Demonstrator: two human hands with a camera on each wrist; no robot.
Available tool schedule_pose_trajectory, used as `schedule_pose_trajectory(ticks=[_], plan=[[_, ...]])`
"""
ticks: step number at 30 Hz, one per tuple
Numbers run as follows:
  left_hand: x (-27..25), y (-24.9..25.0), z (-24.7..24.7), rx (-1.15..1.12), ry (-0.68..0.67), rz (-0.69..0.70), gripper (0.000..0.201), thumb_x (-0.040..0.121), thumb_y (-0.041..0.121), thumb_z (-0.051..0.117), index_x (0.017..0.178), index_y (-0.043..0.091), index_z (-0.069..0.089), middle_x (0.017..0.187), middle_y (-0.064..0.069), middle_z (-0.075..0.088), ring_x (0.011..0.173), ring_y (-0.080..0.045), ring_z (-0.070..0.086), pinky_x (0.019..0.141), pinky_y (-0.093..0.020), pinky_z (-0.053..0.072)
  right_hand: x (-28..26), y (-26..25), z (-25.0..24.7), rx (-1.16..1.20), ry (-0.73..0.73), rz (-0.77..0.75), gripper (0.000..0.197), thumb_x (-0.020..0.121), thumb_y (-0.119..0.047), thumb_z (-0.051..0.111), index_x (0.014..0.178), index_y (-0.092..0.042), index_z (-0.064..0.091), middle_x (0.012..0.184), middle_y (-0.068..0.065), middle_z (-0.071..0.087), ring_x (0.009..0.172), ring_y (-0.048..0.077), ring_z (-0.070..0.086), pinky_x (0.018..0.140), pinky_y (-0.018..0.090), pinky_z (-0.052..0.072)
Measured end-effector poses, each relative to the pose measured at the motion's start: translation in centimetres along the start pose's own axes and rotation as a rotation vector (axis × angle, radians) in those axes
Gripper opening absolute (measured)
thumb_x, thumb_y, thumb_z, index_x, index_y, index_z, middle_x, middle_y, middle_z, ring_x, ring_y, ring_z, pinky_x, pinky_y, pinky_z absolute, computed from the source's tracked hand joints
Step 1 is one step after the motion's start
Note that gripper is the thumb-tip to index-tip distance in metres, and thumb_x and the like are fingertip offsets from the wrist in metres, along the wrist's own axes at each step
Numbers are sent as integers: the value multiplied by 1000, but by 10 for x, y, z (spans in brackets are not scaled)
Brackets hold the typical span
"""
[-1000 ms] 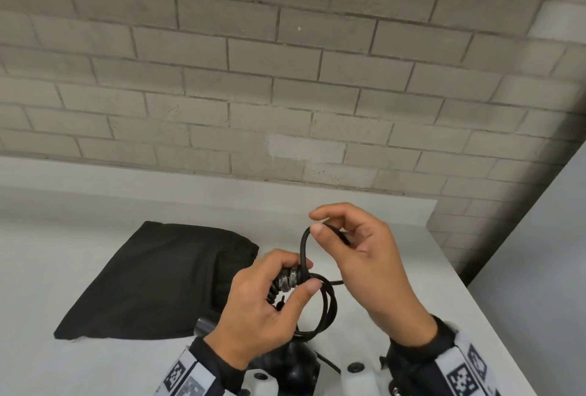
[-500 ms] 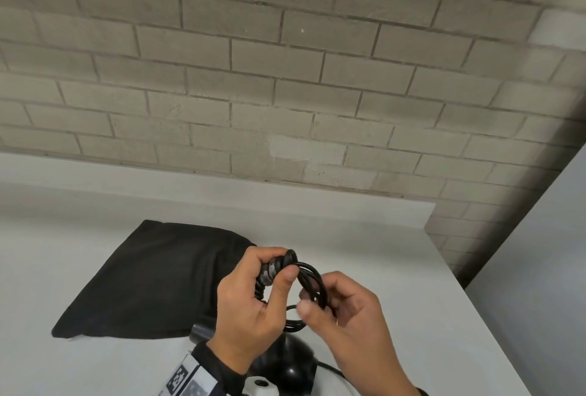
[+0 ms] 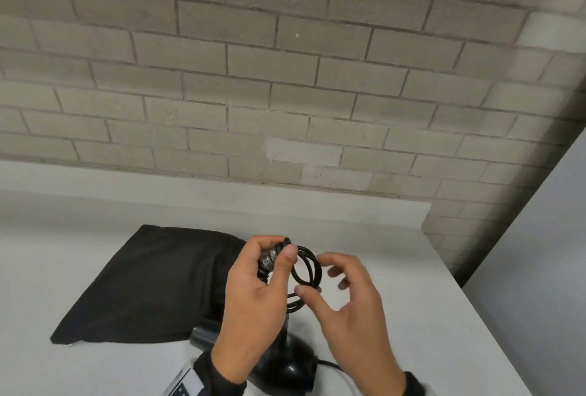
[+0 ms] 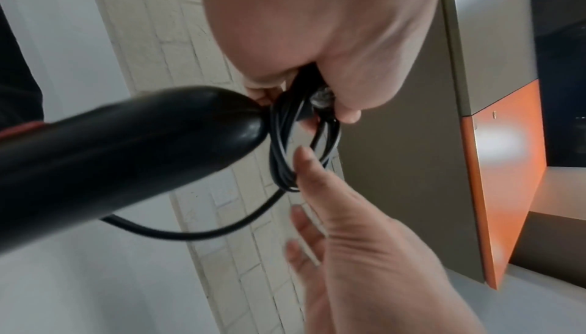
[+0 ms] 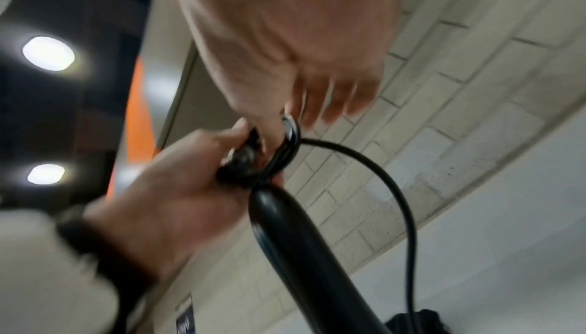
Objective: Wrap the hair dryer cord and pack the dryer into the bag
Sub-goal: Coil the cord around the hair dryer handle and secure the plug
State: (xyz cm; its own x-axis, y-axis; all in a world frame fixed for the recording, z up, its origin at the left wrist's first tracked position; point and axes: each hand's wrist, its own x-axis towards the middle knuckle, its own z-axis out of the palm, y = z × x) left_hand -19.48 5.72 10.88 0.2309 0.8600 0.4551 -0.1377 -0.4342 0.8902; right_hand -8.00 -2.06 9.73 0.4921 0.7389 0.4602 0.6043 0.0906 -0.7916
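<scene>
My left hand (image 3: 279, 251) grips the ribbed cord end and the gathered loops of the black cord (image 3: 309, 270) at the top of the hair dryer's handle (image 4: 126, 151). The dryer's black body (image 3: 287, 367) hangs below my hands, just over the table. Beside the loops my right hand (image 3: 312, 275) has its fingers spread; only its thumb touches the coil. A loose stretch of cord (image 5: 396, 189) arcs down away from the coil. The black bag (image 3: 152, 284) lies flat on the table to the left, behind my left hand.
The white table (image 3: 412, 284) ends at a right edge near my right hand, with a grey floor beyond. A brick wall (image 3: 285, 94) stands behind a raised white ledge. An orange and grey panel (image 4: 507, 164) shows in the wrist views.
My right hand carried a cord loop down from above onto the coil, pinched it there, and has now spread its fingers. The left hand kept its grip and rose slightly.
</scene>
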Motion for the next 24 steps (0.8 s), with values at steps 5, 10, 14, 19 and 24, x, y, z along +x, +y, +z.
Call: schedule_pose_trajectory(ticks=[5,10,14,19,24], plan=[[-3,3,8,-20,71,-2,23,82,42,59,93,23,63,83,13,68,83,-2,64,71,-7,45,-13,9,30,-317,270,-525,22,89,-17,62,111,-18,55,96,-4,64,84,16,60,73,28,51],[-6,5,10,-23,74,32,17,83,35,61,97,25,62,87,16,68,85,0,65,70,-5,45,-18,-2,31,-227,59,-256,19,98,-33,46,110,-25,58,91,-15,60,87,3,58,70,12,47],[0,-2,3,41,39,114,21,94,35,62,114,29,63,97,15,67,94,-5,65,78,-8,47,-4,-29,4,112,-247,207,9,95,-24,58,97,-25,67,83,-8,72,83,0,66,80,16,48],[5,-13,-4,63,-16,175,26,89,41,58,104,23,68,93,4,70,88,-15,67,78,-18,50,23,-37,-36,840,-462,669,16,92,-13,59,90,0,69,62,4,57,67,19,57,72,31,49],[7,-14,-1,95,-61,226,24,90,40,58,103,23,68,92,4,70,87,-14,69,76,-16,51,18,-26,-37,1036,-401,734,28,87,-27,68,88,2,69,51,2,46,53,22,53,63,30,48]])
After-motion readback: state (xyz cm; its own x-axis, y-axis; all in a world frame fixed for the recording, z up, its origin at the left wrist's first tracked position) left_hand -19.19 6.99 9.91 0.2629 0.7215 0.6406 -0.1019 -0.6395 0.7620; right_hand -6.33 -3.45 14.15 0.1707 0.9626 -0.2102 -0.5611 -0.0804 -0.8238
